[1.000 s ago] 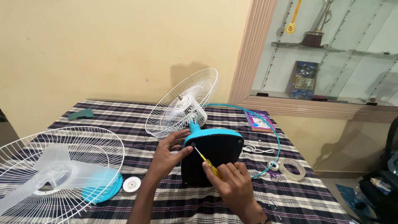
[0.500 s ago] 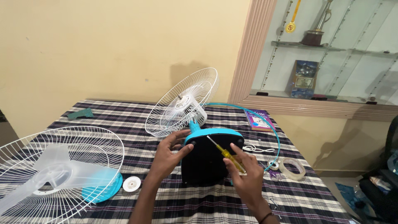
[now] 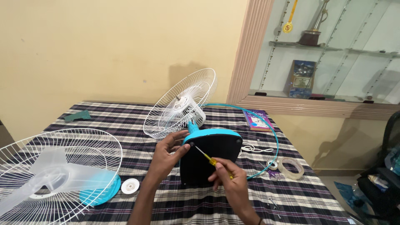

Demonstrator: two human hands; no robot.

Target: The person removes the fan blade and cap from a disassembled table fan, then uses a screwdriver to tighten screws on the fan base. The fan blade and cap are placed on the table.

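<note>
A small fan lies tipped on the checked tablecloth, its black base underside with a blue rim facing me. My left hand grips the left edge of that base, thumb near a corner screw. My right hand holds a yellow-handled screwdriver, its tip set on the screw at the base's upper left corner. Behind the base stands the fan's white wire rear guard with the motor housing.
A loose white front guard with a translucent blade lies at the left, a white round cap beside it. A blue ring, white cord, tape rolls and a booklet lie to the right. Shelves stand behind.
My right hand brought the screwdriver back down and left, from mid-base to the upper left corner screw. My left hand kept its hold on the base.
</note>
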